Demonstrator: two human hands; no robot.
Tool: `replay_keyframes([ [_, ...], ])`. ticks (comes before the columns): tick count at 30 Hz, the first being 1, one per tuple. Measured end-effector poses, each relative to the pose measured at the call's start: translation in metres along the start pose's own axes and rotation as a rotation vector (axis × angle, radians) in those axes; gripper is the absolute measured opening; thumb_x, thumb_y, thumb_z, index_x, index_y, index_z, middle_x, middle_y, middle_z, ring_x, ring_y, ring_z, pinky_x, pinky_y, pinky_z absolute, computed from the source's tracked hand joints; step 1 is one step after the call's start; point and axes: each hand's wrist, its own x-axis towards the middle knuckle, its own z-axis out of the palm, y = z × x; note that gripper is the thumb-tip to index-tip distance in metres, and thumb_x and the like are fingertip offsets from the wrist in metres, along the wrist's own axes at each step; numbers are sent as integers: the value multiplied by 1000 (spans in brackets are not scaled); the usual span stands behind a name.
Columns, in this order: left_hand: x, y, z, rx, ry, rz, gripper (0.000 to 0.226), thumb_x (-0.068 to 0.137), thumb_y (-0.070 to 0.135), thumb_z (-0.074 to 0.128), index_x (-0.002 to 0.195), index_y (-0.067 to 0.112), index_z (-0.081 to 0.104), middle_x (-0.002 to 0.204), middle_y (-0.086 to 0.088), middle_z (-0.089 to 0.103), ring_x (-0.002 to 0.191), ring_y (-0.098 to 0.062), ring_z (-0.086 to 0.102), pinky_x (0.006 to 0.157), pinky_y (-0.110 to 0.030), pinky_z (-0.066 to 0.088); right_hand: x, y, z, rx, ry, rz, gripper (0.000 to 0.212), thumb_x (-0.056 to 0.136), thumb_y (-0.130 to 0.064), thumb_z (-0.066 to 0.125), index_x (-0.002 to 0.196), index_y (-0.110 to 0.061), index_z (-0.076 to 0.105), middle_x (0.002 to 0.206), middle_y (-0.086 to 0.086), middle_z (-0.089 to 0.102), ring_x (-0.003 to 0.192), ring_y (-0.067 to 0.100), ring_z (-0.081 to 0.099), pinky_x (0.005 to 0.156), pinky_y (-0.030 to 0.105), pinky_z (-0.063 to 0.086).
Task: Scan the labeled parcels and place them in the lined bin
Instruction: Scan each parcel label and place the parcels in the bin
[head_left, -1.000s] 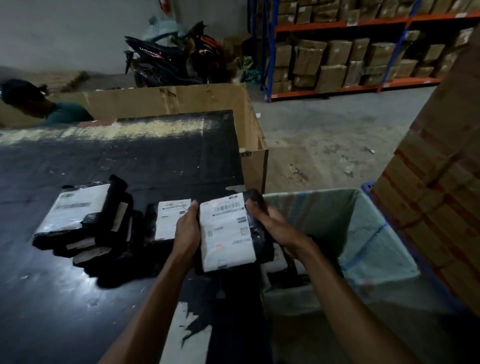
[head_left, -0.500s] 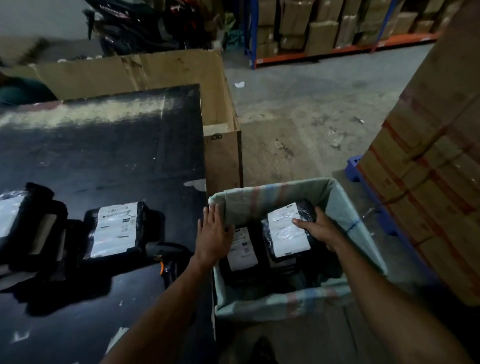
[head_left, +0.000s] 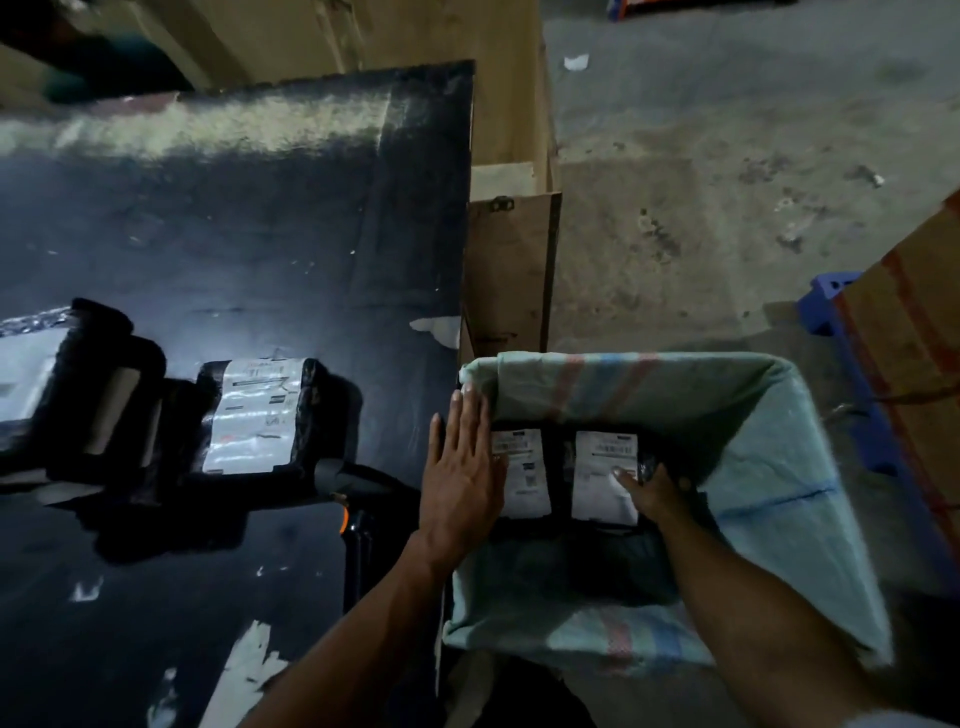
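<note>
The bin (head_left: 769, 467), lined with a pale green woven sack, stands against the right edge of the black table (head_left: 234, 234). Inside it lie two black parcels with white labels. My right hand (head_left: 652, 491) is down in the bin, its fingers on the right parcel (head_left: 602, 462). The left parcel (head_left: 522, 478) lies beside it. My left hand (head_left: 462, 467) rests flat and open on the bin's left rim. On the table a labeled black parcel (head_left: 257, 415) lies by a pile of more parcels (head_left: 67, 384). A handheld scanner (head_left: 353, 493) with an orange trigger lies near my left wrist.
A large brown cardboard box (head_left: 511, 270) stands behind the table and bin. Stacked cartons (head_left: 914, 353) on a blue pallet (head_left: 831, 291) rise at the right. Concrete floor lies beyond the bin. A person's green sleeve (head_left: 104, 62) shows at the top left.
My right hand has carried the parcel from the table edge down to the bin's bottom beside the other parcel. My left hand let go of it and moved to the bin's rim.
</note>
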Motion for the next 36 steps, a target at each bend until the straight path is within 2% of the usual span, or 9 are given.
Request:
replay_keyframes([
  [8, 3, 0, -7, -28, -83, -9, 74, 99, 49, 13, 160, 11, -4, 167, -10, -15, 154, -26, -15, 125, -46, -6, -57, -46, -14, -142, 103, -121, 74, 89, -41, 72, 145, -3, 41, 146, 23, 50, 130, 42, 52, 103, 46, 47],
  [12, 13, 0, -25, -18, -285, -28, 76, 103, 43, 29, 159, 11, -12, 164, -11, -24, 152, -30, -20, 125, -51, -4, -81, -53, -24, -283, 155, -161, 76, 94, -40, 59, 155, -8, 27, 158, 18, 34, 141, 39, 41, 112, 50, 38],
  [15, 28, 11, -59, -65, -373, -55, 71, 104, 33, 40, 160, 11, 3, 168, -15, -5, 155, -33, -1, 124, -52, 7, -113, -73, -33, -337, 203, -241, 57, 95, -42, 53, 141, -9, 49, 145, 18, 51, 129, 39, 53, 106, 47, 45],
  [18, 34, -1, -101, -195, -231, -33, 44, 102, 30, 44, 142, 12, 49, 145, -19, 53, 132, -37, 52, 108, -47, 41, -156, -103, -36, -335, 224, -385, 43, 95, -46, 56, 119, -11, 64, 126, 16, 65, 117, 36, 62, 94, 40, 52],
  [20, 30, -18, -130, -256, -83, -37, 42, 94, 41, 44, 118, 15, 66, 120, -15, 71, 111, -37, 66, 87, -44, 55, -184, -127, -34, -266, 238, -484, 37, 94, -49, 57, 101, -14, 66, 111, 12, 71, 105, 34, 67, 88, 42, 56],
  [26, 3, -120, -188, -294, 76, -180, 38, 95, 17, 50, 128, 2, 63, 129, -27, 64, 120, -45, 60, 100, -48, 49, -287, -216, 6, -146, 307, -821, 32, 95, -48, 58, 97, -18, 67, 93, 2, 72, 93, 26, 67, 77, 34, 52],
  [31, -42, -207, -182, -338, 102, -338, 40, 89, 10, 42, 124, -4, 58, 125, -32, 62, 115, -47, 58, 95, -44, 45, -337, -282, 80, -354, 157, -904, 53, 94, -62, 50, 65, -19, 58, 80, 7, 66, 99, 34, 69, 83, 38, 48],
  [33, -62, -230, -180, -399, 75, -331, 38, 91, 2, 42, 126, -2, 57, 129, -29, 61, 118, -43, 58, 97, -40, 43, -356, -303, 121, -551, 106, -837, 61, 94, -70, 39, 93, -17, 71, 112, 14, 69, 122, 35, 59, 105, 50, 36],
  [36, -81, -245, -165, -445, -20, -265, 48, 97, 0, 45, 143, -7, 41, 152, -27, 40, 141, -37, 40, 113, -34, 27, -369, -318, 161, -645, 84, -647, 82, 93, -75, 33, 142, -12, 53, 156, 18, 41, 146, 37, 34, 118, 61, 14],
])
